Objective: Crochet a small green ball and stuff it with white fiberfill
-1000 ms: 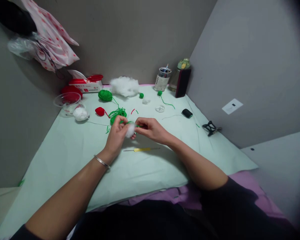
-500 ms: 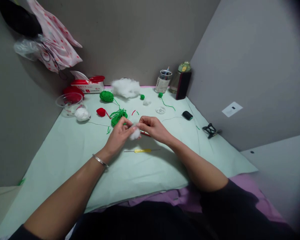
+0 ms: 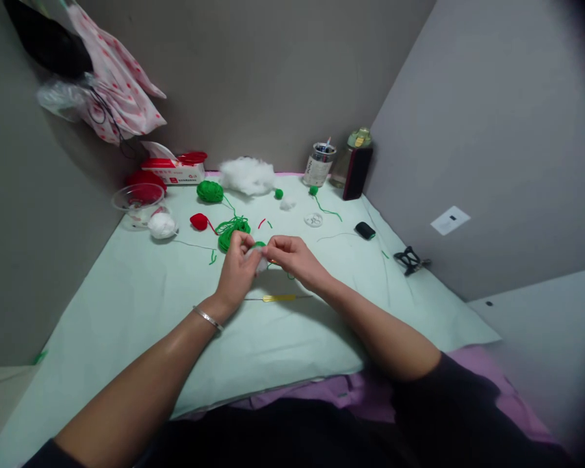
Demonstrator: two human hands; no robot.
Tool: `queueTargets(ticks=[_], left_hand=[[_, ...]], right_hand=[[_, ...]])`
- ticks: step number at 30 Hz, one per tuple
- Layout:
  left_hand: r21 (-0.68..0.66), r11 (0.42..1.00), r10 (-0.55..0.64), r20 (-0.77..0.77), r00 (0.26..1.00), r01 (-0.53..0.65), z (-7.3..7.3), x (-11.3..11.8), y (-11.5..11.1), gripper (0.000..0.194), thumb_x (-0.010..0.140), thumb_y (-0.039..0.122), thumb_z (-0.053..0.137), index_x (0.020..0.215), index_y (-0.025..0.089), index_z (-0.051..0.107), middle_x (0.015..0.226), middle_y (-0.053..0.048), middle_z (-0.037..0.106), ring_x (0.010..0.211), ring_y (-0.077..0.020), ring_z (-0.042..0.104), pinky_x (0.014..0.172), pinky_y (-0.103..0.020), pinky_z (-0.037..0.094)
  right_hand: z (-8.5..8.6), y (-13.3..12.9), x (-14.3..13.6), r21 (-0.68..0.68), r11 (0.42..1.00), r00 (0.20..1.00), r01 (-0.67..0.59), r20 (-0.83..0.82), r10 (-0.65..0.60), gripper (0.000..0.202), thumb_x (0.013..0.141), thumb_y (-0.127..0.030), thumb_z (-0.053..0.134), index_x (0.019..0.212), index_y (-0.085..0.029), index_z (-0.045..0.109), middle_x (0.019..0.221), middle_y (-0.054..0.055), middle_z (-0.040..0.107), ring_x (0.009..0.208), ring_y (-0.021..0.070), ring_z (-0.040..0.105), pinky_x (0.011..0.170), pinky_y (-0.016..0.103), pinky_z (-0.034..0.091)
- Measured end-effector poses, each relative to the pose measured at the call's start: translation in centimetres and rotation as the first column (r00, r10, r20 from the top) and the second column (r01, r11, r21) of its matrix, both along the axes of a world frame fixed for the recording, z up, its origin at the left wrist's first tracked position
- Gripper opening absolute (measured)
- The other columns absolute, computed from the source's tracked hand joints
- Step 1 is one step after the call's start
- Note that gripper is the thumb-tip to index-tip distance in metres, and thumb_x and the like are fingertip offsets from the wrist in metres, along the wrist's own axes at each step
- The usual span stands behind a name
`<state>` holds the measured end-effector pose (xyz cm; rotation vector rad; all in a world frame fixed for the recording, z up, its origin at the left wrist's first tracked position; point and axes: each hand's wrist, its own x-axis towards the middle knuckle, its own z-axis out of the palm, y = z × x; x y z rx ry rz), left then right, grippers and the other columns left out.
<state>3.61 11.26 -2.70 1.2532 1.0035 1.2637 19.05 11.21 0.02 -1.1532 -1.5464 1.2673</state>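
My left hand (image 3: 238,270) is closed, holding a small green crocheted piece (image 3: 259,245) and a tuft of white stuffing (image 3: 260,265) between thumb and fingers. Right beside it, the fingers of my right hand (image 3: 295,259) pinch together at the stuffing and the green piece's edge. A strand of green yarn (image 3: 291,275) hangs below my right hand. My fingers hide much of what they hold. A yellow-handled crochet hook (image 3: 279,298) lies on the table nearer to me. Just behind my left hand is a loose green yarn skein (image 3: 233,233).
Farther back lie a green yarn ball (image 3: 209,191), a red yarn ball (image 3: 199,221), a white yarn ball (image 3: 162,225) and a stuffing heap (image 3: 247,175). A pen tin (image 3: 318,169), a bottle (image 3: 360,138) and a phone (image 3: 357,173) stand at the back right.
The green piece now shows between my hands, with less of the white tuft visible. A green strand now hangs under my right hand. The view has shifted slightly.
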Motion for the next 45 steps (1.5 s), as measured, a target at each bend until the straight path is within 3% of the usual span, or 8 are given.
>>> queueTargets(ticks=[7,11,16,24,28,34,37,45], left_hand=[[-0.085,0.980,-0.174,0.094,0.980,0.182,1.1,-1.4,-0.1,0.021,0.091,0.041,0.068,0.089,0.024,0.056,0.076,0.004,0.053,0.065,-0.0135,0.052,0.060,-0.024,0.047],[-0.138,0.958,-0.233,0.139,0.962,0.252,2.1,-2.2,0.3,0.025,0.087,0.042,0.076,0.085,0.022,0.061,0.078,0.002,0.055,0.064,-0.0123,0.052,0.058,-0.023,0.046],[-0.167,0.933,-0.294,0.151,0.944,0.317,2.5,-2.8,0.7,0.041,0.077,0.042,0.086,0.108,0.021,0.069,0.088,-0.003,0.070,0.074,-0.0167,0.065,0.067,-0.026,0.053],[-0.097,0.977,-0.179,0.094,0.979,0.188,0.3,-1.6,0.6,0.043,0.078,0.042,0.084,0.108,0.021,0.062,0.085,0.001,0.069,0.069,-0.0139,0.063,0.066,-0.024,0.049],[-0.065,0.985,-0.161,0.030,0.986,0.163,0.6,-1.6,0.5,0.042,0.082,0.042,0.078,0.116,0.020,0.066,0.092,-0.001,0.069,0.075,-0.0165,0.063,0.068,-0.026,0.049],[0.006,0.999,-0.033,-0.117,0.993,0.034,0.9,-1.4,0.6,0.016,0.076,0.023,0.069,0.091,0.019,0.070,0.083,0.001,0.065,0.069,-0.0160,0.053,0.063,-0.027,0.042],[0.045,0.999,0.028,-0.139,0.990,-0.022,0.8,-1.0,0.2,0.014,0.077,0.021,0.066,0.090,0.020,0.069,0.086,0.001,0.065,0.074,-0.0171,0.054,0.065,-0.027,0.043],[0.021,0.995,-0.100,-0.093,0.991,0.102,1.1,-1.1,-0.6,0.027,0.092,0.039,0.065,0.112,0.021,0.067,0.096,-0.001,0.066,0.078,-0.0171,0.063,0.071,-0.029,0.053]], right_hand=[[0.1,0.3,0.8,0.018,0.999,0.999,0.031,0.019,-0.031,0.048,0.077,-0.061,0.077,0.067,-0.021,0.053,0.057,-0.008,0.039,0.056,0.0094,0.031,0.054,0.026,0.024],[0.7,0.4,1.6,0.023,0.999,0.998,-0.045,0.045,0.044,0.044,0.078,-0.059,0.079,0.072,-0.020,0.058,0.056,-0.009,0.040,0.054,0.0090,0.031,0.053,0.025,0.024],[0.9,0.6,2.1,0.069,0.997,0.996,-0.038,0.078,0.033,0.044,0.082,-0.060,0.071,0.071,-0.019,0.058,0.058,-0.007,0.045,0.055,0.0094,0.035,0.053,0.025,0.025],[0.1,0.7,1.9,0.133,0.990,0.987,-0.043,0.157,0.021,0.036,0.088,-0.050,0.068,0.073,-0.019,0.059,0.060,-0.006,0.044,0.060,0.0103,0.035,0.057,0.025,0.026],[0.2,0.5,1.8,0.148,0.986,0.983,-0.082,0.173,0.056,0.032,0.091,-0.047,0.062,0.075,-0.019,0.059,0.064,-0.005,0.047,0.062,0.0109,0.037,0.059,0.025,0.029],[0.3,-0.6,0.5,0.178,0.978,0.971,-0.107,0.230,0.065,0.016,0.084,-0.031,0.064,0.074,-0.020,0.060,0.060,-0.007,0.044,0.060,0.0106,0.035,0.059,0.026,0.028],[0.2,-0.7,0.1,0.193,0.978,0.968,-0.076,0.248,0.027,0.016,0.085,-0.030,0.063,0.073,-0.020,0.059,0.060,-0.007,0.045,0.060,0.0106,0.036,0.059,0.026,0.028],[0.1,-0.4,0.4,0.243,0.967,0.935,0.073,0.320,-0.151,0.023,0.082,-0.026,0.063,0.062,-0.020,0.051,0.056,-0.007,0.047,0.057,0.0098,0.035,0.059,0.027,0.026]])
